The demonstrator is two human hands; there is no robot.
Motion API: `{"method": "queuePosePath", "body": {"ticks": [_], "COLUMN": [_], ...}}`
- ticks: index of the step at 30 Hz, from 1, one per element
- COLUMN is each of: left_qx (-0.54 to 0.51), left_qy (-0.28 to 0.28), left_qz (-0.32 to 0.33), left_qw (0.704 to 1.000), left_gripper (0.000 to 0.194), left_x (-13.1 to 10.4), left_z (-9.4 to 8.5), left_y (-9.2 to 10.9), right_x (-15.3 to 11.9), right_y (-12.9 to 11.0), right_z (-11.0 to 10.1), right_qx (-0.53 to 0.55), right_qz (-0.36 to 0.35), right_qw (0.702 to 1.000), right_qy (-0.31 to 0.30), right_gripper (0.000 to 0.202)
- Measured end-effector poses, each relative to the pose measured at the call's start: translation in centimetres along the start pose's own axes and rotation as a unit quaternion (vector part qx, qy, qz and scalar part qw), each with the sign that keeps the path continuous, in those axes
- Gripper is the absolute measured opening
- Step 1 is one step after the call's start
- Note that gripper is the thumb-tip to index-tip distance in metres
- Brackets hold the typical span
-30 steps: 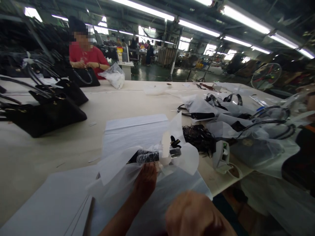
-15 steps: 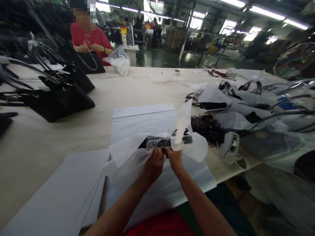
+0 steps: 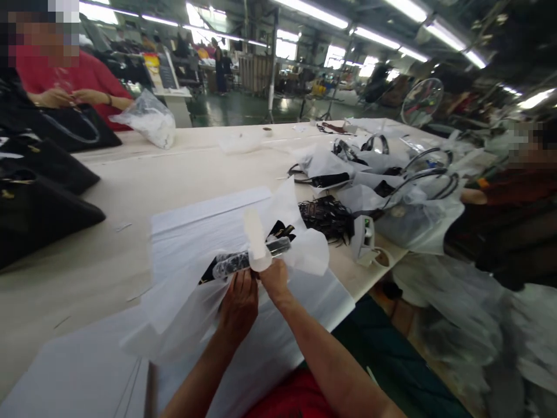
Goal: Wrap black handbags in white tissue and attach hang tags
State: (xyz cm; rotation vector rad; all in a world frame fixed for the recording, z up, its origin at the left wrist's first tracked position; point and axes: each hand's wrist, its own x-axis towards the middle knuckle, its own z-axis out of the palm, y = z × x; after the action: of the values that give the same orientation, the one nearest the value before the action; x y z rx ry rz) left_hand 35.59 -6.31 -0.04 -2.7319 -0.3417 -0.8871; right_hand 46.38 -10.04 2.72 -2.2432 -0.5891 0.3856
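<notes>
A black handbag [image 3: 208,271] lies in front of me, loosely surrounded by white tissue paper [image 3: 180,307]. Clear plastic film covers its dark handle [image 3: 232,264], and a pale strip of paper or foam [image 3: 255,232] stands up around the handle. My left hand [image 3: 240,303] is closed at the near side of the bag, just below the handle. Right beside it, my right hand [image 3: 275,281] is closed too, its fingers pinched at the same spot. Both sets of fingertips are partly hidden by the handle and the strip.
White sheets [image 3: 82,371] are stacked at lower left. Black handbags [image 3: 47,215] stand on the left, near a person in red [image 3: 100,81]. On the right are a tangle of black straps [image 3: 326,217], a tape dispenser [image 3: 363,238] and wrapped bags [image 3: 404,215]. Another person [image 3: 522,186] is at far right.
My view has swung right, so the table and bags appear further left. Another person has come into view at the right. Both hands stay at the handbag, whose handle now looks more tilted.
</notes>
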Motion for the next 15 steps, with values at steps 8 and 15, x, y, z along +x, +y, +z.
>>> {"method": "queuePosePath", "body": {"ticks": [8,15], "left_qx": [0.032,0.042], "left_qy": [0.021,0.038], "left_qz": [0.034,0.052], "left_qw": [0.999,0.997], "left_gripper": [0.024,0.021], "left_x": [0.7,0.6], "left_z": [-0.5,-0.2], "left_y": [-0.3,-0.7], "right_x": [-0.7,0.0], "right_y": [-1.0,0.5], "right_z": [-1.7,-0.6], "right_qx": [-0.068,0.176], "right_qz": [-0.008,0.086], "right_qw": [0.997,0.977], "right_qy": [-0.034,-0.089], "right_gripper": [0.026,0.014]}}
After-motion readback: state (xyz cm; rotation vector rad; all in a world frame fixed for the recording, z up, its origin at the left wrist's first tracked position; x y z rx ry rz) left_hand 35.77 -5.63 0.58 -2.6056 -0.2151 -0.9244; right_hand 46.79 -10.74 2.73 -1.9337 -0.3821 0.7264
